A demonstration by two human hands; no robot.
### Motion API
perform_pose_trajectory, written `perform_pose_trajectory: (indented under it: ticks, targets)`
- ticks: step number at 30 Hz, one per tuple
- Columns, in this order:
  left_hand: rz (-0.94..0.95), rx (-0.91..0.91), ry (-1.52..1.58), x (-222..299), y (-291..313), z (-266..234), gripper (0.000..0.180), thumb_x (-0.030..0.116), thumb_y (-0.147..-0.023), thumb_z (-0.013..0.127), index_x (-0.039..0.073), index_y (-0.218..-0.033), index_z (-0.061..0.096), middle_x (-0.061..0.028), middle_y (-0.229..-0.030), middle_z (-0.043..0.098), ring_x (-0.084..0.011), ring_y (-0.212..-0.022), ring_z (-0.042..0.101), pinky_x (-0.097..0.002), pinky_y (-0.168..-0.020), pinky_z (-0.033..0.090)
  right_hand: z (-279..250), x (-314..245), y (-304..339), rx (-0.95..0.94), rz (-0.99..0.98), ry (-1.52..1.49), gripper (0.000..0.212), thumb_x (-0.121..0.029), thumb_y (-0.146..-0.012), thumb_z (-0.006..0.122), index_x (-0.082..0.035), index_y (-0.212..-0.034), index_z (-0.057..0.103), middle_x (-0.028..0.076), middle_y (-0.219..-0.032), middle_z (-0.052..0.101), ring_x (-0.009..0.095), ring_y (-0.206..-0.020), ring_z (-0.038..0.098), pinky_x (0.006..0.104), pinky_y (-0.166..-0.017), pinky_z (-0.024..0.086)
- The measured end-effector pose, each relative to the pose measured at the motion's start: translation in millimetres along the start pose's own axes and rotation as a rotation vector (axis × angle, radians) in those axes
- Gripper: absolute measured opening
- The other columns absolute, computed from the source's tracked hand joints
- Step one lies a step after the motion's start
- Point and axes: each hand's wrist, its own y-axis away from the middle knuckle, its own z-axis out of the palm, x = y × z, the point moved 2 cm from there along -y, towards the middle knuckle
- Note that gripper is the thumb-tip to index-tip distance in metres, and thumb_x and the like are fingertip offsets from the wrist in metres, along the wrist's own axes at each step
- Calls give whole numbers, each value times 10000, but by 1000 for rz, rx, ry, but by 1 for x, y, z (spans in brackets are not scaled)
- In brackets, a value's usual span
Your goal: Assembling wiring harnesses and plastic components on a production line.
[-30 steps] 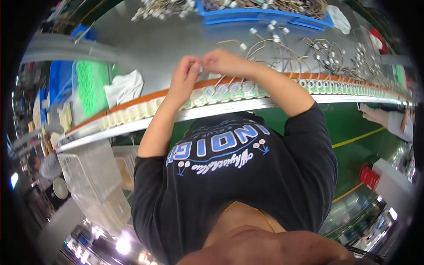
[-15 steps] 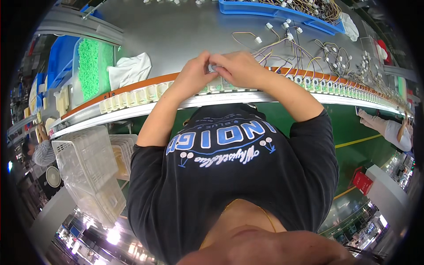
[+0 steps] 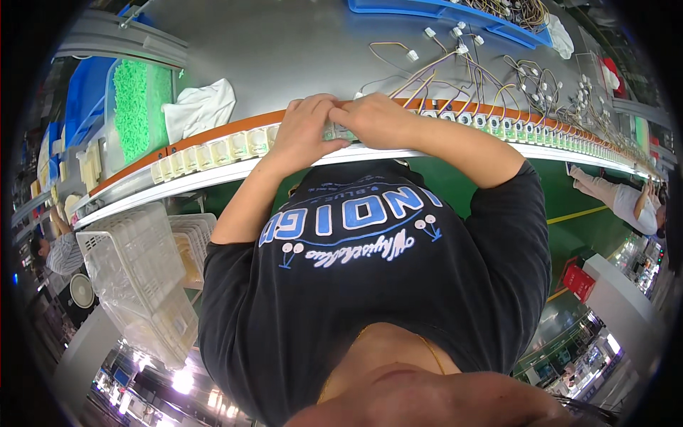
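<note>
My left hand [image 3: 307, 134] is curled over the row of small cream plastic housings [image 3: 238, 146] on the rail, its thumb at the near side of one housing. Right beside it, my right hand [image 3: 378, 121] bends its fingers down onto the same spot. Between the hands a small housing with a grey and green inside [image 3: 341, 133] partly shows. My fingers hide most of it, and whatever the right fingertips pinch is out of sight. To the right, the housings carry round dark-centred parts and wires [image 3: 496, 122].
Loose wires with white connectors [image 3: 462, 50] lie on the grey bench beyond the row. A blue tray [image 3: 441, 11] of wires stands at the back. On the left are a white cloth [image 3: 203, 107] and a bin of green pieces [image 3: 134, 107]. White crates [image 3: 128, 249] stand below; other people work at both sides.
Both hands have come down from a fingertip-to-fingertip pinch onto the housing row. My left fingers now reach over the housing, with the thumb at its near side.
</note>
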Motion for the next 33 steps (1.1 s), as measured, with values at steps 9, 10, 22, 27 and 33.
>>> perform_pose_trajectory:
  ticks: [9,10,22,27,33]
  targets:
    - [-34,-8,7,2,0,1,459,221,-616,709,22,-970,493,-102,-1052,515,-264,-1010,467,-355,-872,313,2,1,-1,202,-110,41,155,-76,-648,567,-19,-765,482,118,-728,510,275,-714,531,365,-611,432]
    - [-46,2,-6,2,1,1,460,220,-616,709,19,-969,492,-102,-1054,516,-264,-1012,467,-355,-875,312,4,-1,0,199,-110,40,155,-76,-648,567,-19,-765,482,118,-728,510,275,-714,531,365,-611,432]
    - [7,41,-8,0,-1,3,446,216,-639,688,22,-992,498,-101,-1043,525,-258,-1004,474,-342,-865,322,8,-13,3,271,9,102,170,-65,-641,575,-2,-764,475,122,-751,514,284,-730,528,371,-639,428]
    - [-59,36,34,-5,0,5,328,145,-676,612,35,-963,498,-95,-1001,528,-253,-971,481,-346,-826,329,6,1,-7,37,-47,1,135,-98,-678,579,-39,-779,512,100,-754,553,281,-718,553,376,-599,436]
    - [-151,-22,9,2,-3,5,205,100,-675,565,55,-857,485,-94,-1021,525,-259,-984,477,-364,-835,324,-36,79,-4,191,125,108,114,-149,-712,571,-94,-800,523,108,-700,575,291,-683,569,397,-580,437]
